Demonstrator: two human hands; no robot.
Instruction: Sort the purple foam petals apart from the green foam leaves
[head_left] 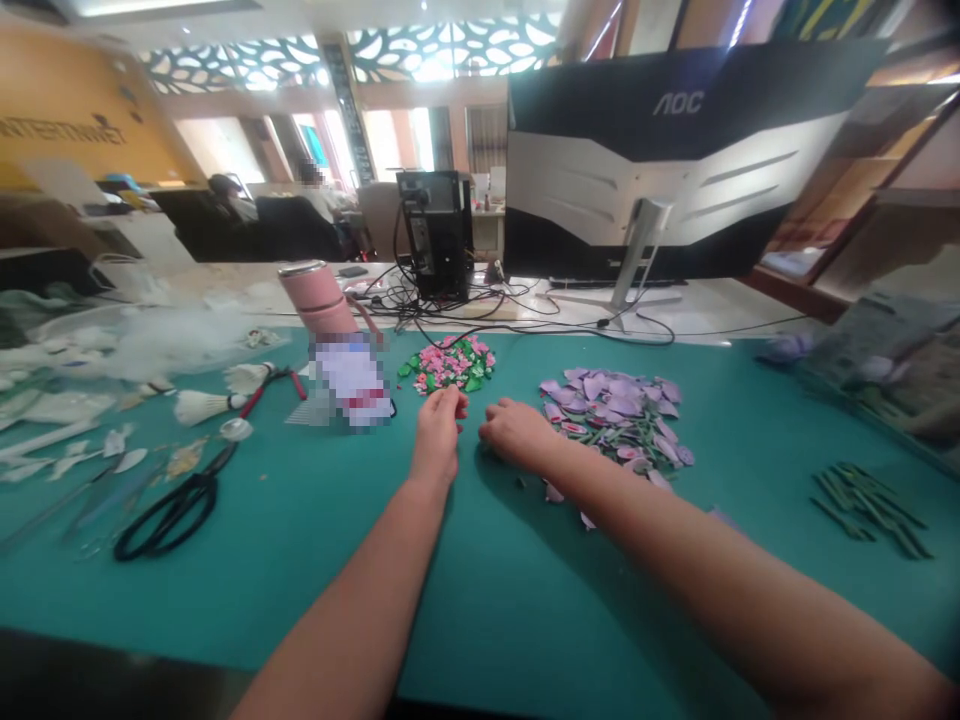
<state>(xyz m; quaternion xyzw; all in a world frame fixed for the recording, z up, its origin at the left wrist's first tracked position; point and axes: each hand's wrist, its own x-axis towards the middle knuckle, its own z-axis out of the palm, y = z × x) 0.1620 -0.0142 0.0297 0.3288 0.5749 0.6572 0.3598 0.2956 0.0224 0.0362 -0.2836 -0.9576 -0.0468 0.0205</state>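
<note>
My left hand is closed, thumb and fingers drawn together, just in front of a heap of pink flowers with green leaves. Whatever it pinches is too small to make out. To its right, my right hand is curled low over the green mat, its fingertips turned down and partly hidden, so any item in them cannot be seen. Beside the right wrist lies a pile of pale purple petal-like pieces with green stems among them. The two hands are close together but apart.
Black-handled scissors, red-handled pliers and shuttlecocks lie at left. A pink tumbler and a phone stand behind. Green stems lie at right. Cables and a monitor fill the back.
</note>
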